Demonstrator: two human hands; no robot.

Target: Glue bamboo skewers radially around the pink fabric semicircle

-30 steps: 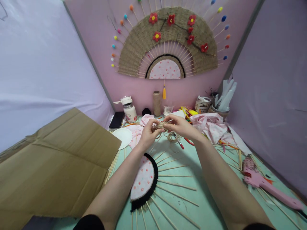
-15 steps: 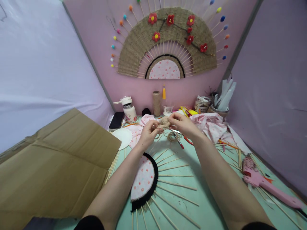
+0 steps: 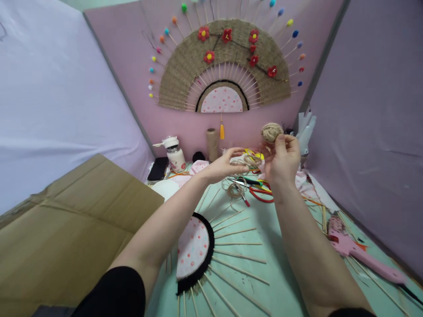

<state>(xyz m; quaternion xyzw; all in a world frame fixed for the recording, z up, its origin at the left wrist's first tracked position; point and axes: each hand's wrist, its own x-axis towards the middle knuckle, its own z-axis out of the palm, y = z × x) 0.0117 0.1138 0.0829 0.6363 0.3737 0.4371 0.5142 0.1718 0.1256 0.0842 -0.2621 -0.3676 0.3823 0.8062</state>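
My right hand [image 3: 284, 160] is raised at the right, its thumb and fingers closed on a ball of twine [image 3: 271, 132]. To its left, my left hand [image 3: 225, 166] reaches out with thumb and fingers apart. Loose strands of twine [image 3: 249, 160] hang by its fingertips; whether they touch the hand is unclear. Below the hands, a coil of twine [image 3: 234, 190] lies on the table beside red-handled scissors [image 3: 262, 193]. Nearer to me is a half-round fan base [image 3: 193, 246] of dotted pink fabric with a black rim, thin sticks fanning out from it.
A cardboard sheet [image 3: 82, 237] covers the left side. At the right lies a pink glue gun [image 3: 370, 259] with its cord. Along the back stand a white bottle [image 3: 176, 158], a phone [image 3: 157, 169] and a twine spool [image 3: 212, 145]. A finished fan [image 3: 228, 48] hangs on the wall.
The hands have moved apart. My right hand has lifted the ball of twine up and to the right; my left hand has shifted right and its fingers have spread.
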